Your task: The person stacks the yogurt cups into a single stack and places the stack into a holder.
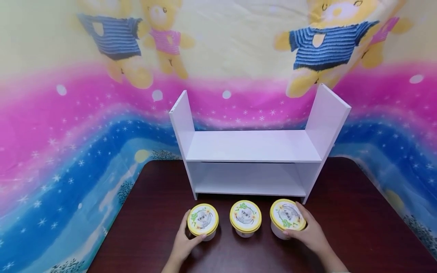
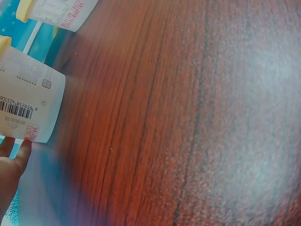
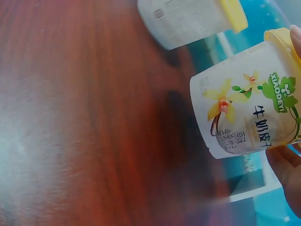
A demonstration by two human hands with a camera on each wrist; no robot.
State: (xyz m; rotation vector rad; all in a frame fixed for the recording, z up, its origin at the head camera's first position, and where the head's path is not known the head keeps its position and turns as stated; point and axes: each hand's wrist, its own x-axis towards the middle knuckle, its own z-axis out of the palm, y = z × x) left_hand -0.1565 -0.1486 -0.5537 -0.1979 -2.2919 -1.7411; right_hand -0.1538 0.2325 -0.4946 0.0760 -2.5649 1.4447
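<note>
Three white tubs with yellow-rimmed, flower-printed lids form a row on the table. My left hand (image 1: 183, 242) grips the left tub (image 1: 203, 220), thumb on the near side and fingers round its left. That tub's printed wall (image 2: 33, 94) shows a barcode in the left wrist view. With thumb in front and fingers behind, my right hand (image 1: 311, 233) holds the right tub (image 1: 288, 218). Its side (image 3: 249, 101) carries yellow flowers and a green leaf logo in the right wrist view. Between the two hands stands the middle tub (image 1: 245, 218), untouched.
Just behind the tubs is a white two-tier shelf (image 1: 252, 146) with tall side panels. The dark reddish-brown table (image 1: 146, 227) has rounded far corners. A colourful cloth (image 1: 85, 151) printed with teddy bears hangs round its back and sides.
</note>
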